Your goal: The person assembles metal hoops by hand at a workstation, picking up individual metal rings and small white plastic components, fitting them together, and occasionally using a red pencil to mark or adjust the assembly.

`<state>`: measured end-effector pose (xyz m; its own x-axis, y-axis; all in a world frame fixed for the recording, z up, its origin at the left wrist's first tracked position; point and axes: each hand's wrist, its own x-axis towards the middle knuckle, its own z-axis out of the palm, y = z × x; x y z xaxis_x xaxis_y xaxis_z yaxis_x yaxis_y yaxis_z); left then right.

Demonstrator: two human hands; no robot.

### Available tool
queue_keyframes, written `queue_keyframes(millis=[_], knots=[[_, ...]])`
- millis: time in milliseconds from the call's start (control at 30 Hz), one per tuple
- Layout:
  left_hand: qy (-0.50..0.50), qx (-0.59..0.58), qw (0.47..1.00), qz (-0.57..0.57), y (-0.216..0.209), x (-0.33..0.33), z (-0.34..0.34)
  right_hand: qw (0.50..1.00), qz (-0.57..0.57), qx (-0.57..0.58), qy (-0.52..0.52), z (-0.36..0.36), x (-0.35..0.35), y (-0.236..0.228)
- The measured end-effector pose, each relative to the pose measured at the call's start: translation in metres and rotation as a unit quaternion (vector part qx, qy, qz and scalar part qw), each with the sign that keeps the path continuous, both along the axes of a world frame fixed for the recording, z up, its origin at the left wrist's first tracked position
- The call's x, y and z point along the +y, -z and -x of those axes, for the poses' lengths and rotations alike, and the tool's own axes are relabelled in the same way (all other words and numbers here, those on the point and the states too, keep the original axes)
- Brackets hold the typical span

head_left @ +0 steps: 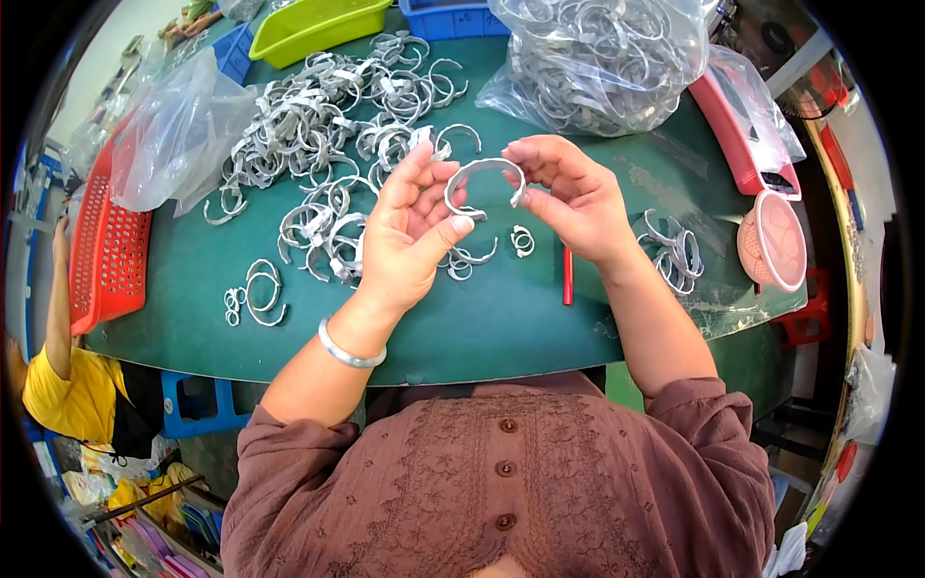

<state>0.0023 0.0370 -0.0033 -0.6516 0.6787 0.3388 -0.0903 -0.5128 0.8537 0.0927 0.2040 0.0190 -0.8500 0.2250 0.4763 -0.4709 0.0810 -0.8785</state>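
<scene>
Between my two hands, a silver-grey cuff bangle (488,164) is held up above the table, with the gap in its ring facing down. My right hand (570,199) pinches its right end between thumb and fingers. At its left side, the curled fingers and thumb of my left hand (409,226) grip the band. A plain silver bangle (351,347) circles my left wrist. Beyond my hands spreads a heap of similar cuff bangles (308,111). Some small rings (522,241) lie on the table between my forearms, near a red pen-like stick (568,276).
A clear bag full of bangles (607,67) stands at the far right of the green table (462,337). Loose bangles (674,252) lie right of my arm. A red basket (116,241), a green tray (318,29) and a pink basket (774,241) edge the workspace. Someone in yellow (72,390) is at left.
</scene>
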Motion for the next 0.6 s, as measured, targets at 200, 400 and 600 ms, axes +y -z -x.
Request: queue_keyframes(millis=[200, 400, 600], knots=[[-0.026, 0.049, 0.998, 0.001, -0.0011, 0.0000, -0.0019, 1.000, 0.018, -0.018, -0.018, -0.0008, 0.0006, 0.0017], [-0.042, 0.076, 0.996, 0.000, -0.0059, 0.0001, -0.0064, 1.000, 0.014, -0.020, -0.007, -0.0026, 0.0001, 0.0010], [-0.038, 0.100, 0.994, 0.017, 0.0036, -0.0019, -0.0024, 0.999, -0.023, -0.035, 0.003, -0.0032, 0.0022, 0.0034]])
